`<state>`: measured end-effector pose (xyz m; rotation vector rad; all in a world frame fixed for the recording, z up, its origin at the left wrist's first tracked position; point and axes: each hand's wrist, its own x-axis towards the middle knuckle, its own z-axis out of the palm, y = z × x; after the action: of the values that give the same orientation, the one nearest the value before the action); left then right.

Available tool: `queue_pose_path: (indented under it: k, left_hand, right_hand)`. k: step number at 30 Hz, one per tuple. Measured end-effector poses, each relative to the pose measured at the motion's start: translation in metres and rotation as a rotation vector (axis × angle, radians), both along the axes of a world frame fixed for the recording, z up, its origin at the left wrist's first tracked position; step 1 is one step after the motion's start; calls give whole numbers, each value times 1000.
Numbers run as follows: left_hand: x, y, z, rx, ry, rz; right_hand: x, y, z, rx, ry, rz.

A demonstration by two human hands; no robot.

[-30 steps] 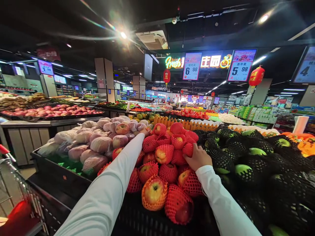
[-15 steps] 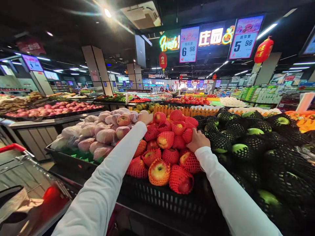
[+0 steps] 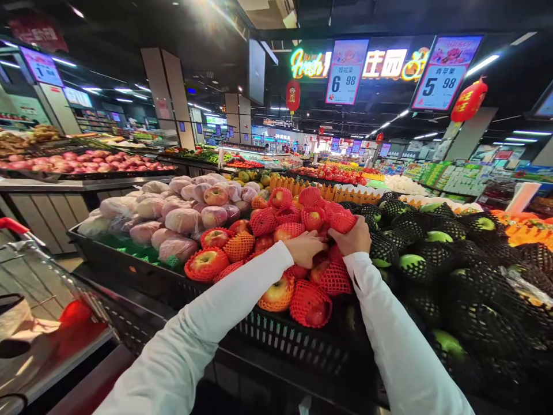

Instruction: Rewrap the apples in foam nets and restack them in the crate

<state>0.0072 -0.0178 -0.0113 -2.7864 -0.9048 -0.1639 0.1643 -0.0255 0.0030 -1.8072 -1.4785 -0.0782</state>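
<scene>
Red apples (image 3: 288,231) in red and orange foam nets are heaped in a black slatted crate (image 3: 280,340). Over the middle of the heap, my left hand (image 3: 306,249) points right with its fingers bent down among the apples. Whatever those fingers hold is hidden. Close beside it, my right hand (image 3: 355,236) is closed around a red-netted apple (image 3: 343,221) at the heap's right side. The two hands almost meet. Nearer the crate's front lie an orange-netted apple (image 3: 277,293) and a red-netted one (image 3: 311,304).
Pale plastic-wrapped fruit (image 3: 184,220) fills the crate's left part. Green fruit in black nets (image 3: 415,262) is piled at the right. A metal shopping cart (image 3: 47,276) stands at the left. Price signs (image 3: 347,72) and a red lantern (image 3: 470,100) hang overhead.
My left hand has come back from the far left edge of the red apples to the middle, next to my right hand. My right hand stays at the right side. The view has shifted slightly.
</scene>
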Motion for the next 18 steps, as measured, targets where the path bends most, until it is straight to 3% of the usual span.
queue_pose_path:
  k: [4,10,13,16,18]
  left_hand:
    - [1,1,-3,6,60,32]
    - [7,14,-13,23,15,-25]
    - [6,18,-17,40,-40,-21]
    - [5,21,-17,19,-45,-72]
    - [5,21,-14,19,-33,-125]
  right_hand:
    - [-1,-1,0,103,47,-8]
    - [5,-4,2,299,92,42]
    - [1,-3,2,471,74,31]
    - [-4,-3,1,620,28,39]
    - [-6,-3,1,642,-10,45]
